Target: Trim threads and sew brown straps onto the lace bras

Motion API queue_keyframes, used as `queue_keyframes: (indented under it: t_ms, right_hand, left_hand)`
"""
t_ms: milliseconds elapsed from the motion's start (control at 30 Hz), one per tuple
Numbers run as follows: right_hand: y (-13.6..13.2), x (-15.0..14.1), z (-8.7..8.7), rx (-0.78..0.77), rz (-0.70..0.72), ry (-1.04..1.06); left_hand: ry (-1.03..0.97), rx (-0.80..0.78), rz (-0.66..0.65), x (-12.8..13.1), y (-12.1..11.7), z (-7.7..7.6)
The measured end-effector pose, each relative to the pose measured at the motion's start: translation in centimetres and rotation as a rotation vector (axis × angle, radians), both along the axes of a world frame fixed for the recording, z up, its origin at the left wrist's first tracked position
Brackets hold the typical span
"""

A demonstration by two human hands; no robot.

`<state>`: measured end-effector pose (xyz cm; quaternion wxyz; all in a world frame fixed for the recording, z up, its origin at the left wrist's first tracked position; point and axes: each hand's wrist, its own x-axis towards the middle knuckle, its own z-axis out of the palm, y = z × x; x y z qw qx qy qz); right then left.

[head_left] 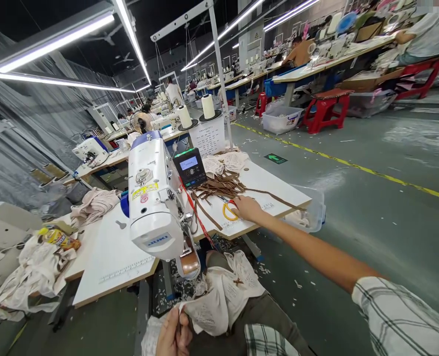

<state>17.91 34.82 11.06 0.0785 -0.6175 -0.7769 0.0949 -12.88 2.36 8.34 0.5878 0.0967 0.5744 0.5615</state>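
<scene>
My left hand (173, 332) pinches the edge of a pale beige lace bra (219, 301), which lies across my lap with a small brown bow on it. My right hand (246, 208) is stretched to the right part of the sewing table (271, 183). Its fingers close on the handles of scissors (229, 212) with yellow and red loops; the fingertips are partly hidden. Just behind them lies a heap of brown fabric strips (222, 185). A white sewing machine (154, 198) stands to the left of the scissors, with a red cord (197, 212) hanging beside it.
A control panel (190, 167) stands behind the strips, and thread cones (208, 106) rise at the back. Beige garments (22, 277) pile up at left. A clear plastic bin (317, 210) sits past the table's right edge. Farther off are red stools (326, 111) and people at machines.
</scene>
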Motion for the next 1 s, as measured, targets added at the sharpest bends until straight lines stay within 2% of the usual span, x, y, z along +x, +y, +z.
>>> queue_keyframes:
  t_ms: [100,167,267,367,467,567,667,800,900,1000]
  right_hand:
    - [-0.7,-0.5,-0.4,0.043,-0.006,-0.036]
    - [-1.4,-0.9,-0.6,0.063,0.006,-0.050]
    - [-1.8,-1.5,-0.8,0.034,0.026,-0.076]
    - [-1.5,-2.0,-0.7,-0.012,0.013,-0.099]
    - [-1.4,-1.7,0.2,-0.045,-0.010,-0.103]
    - [-2.6,0.0,1.7,-0.027,-0.003,-0.075]
    - [-6.0,2.7,2.7,-0.020,0.073,-0.036]
    - [-13.7,5.3,2.1,-0.029,0.222,0.192]
    - [-19.5,4.7,1.6,-0.124,0.346,0.354]
    - [-23.7,2.2,1.5,-0.200,0.485,0.392]
  left_hand:
    - [-0.239,-0.016,0.208,-0.2,0.0,-0.7]
    - [-0.356,-0.091,0.281,0.0,0.2,-0.7]
    - [-0.472,-0.124,0.304,0.3,0.5,0.5]
    - [-0.540,-0.054,0.292,0.2,0.4,2.4]
    - [-0.564,0.081,0.305,-0.2,0.2,3.9]
    - [-0.504,0.174,0.312,-0.8,0.4,4.2]
    - [-0.362,0.223,0.277,-0.9,0.7,3.6]
    - [-0.114,0.283,0.192,0.3,0.6,3.5]
    - [-0.014,0.237,0.146,1.6,0.6,3.7]
    - [0.020,0.229,0.165,3.0,0.9,3.6]
